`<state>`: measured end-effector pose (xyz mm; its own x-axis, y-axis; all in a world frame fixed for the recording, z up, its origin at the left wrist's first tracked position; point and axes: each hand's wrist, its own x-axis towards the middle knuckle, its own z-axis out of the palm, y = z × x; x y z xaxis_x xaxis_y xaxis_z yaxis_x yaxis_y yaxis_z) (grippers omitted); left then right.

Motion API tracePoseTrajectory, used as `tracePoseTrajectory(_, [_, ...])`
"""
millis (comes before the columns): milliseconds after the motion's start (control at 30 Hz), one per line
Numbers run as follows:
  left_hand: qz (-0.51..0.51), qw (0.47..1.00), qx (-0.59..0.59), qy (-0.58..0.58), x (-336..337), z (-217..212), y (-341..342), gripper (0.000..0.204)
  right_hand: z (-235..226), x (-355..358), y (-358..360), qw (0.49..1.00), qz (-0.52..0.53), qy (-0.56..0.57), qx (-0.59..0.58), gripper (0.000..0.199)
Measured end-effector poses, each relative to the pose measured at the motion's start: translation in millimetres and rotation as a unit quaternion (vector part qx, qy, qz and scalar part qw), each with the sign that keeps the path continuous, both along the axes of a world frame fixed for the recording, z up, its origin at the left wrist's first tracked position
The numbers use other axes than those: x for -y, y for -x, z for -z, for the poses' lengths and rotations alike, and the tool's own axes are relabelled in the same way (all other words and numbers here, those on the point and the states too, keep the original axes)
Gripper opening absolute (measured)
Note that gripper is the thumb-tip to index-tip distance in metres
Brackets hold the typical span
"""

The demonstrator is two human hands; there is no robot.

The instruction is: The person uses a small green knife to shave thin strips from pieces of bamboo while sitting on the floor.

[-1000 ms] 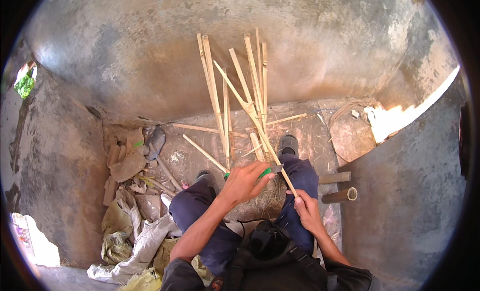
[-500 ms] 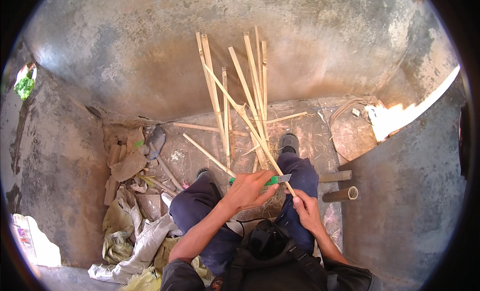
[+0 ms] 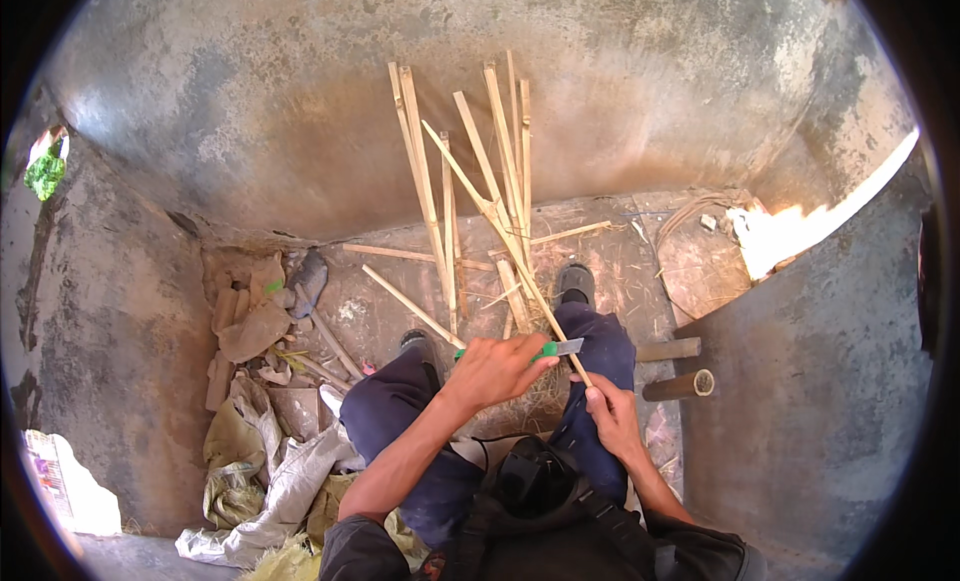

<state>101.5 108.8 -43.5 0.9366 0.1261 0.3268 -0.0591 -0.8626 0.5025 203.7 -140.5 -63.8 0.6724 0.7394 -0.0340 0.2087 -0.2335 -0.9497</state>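
My left hand [image 3: 494, 374] is closed round a green-handled utility knife [image 3: 566, 348], its blade lying across a long bamboo strip [image 3: 527, 272]. The near end of that strip is pinched in my right hand [image 3: 612, 413], just below the blade and over my right thigh. From there the strip slants up and away to the left, with a knobbly node partway along. Its far part passes in front of several other bamboo strips [image 3: 424, 176] that lean against the back wall. Most of the knife's handle is hidden by my left fingers.
Loose strips [image 3: 412, 306] and fine shavings lie on the floor around my shoes. Crumpled sacks [image 3: 285, 481] and rubble [image 3: 245, 326] fill the left side. Two bamboo tubes [image 3: 682, 386] jut out at the right, beside a grey wall [image 3: 790, 381].
The bamboo strip's far end has shifted slightly to the right and nearer. My left hand has turned a little, with the knife still on the strip; my right hand has barely moved.
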Motion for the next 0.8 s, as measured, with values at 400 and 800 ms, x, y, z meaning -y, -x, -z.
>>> tracePoseTrajectory(400, [-0.042, 0.999, -0.001, -0.031, -9.8, -12.5, -1.3, 0.037, 0.9, -0.1, 1.3, 1.0, 0.005, 0.007, 0.009, 0.032])
tracePoseTrajectory(800, [-0.067, 0.997, 0.006, -0.037, -21.1, -16.5, -0.4, 0.036, 0.3, -4.6, 2.9, 0.999, 0.007, 0.009, 0.036, 0.033])
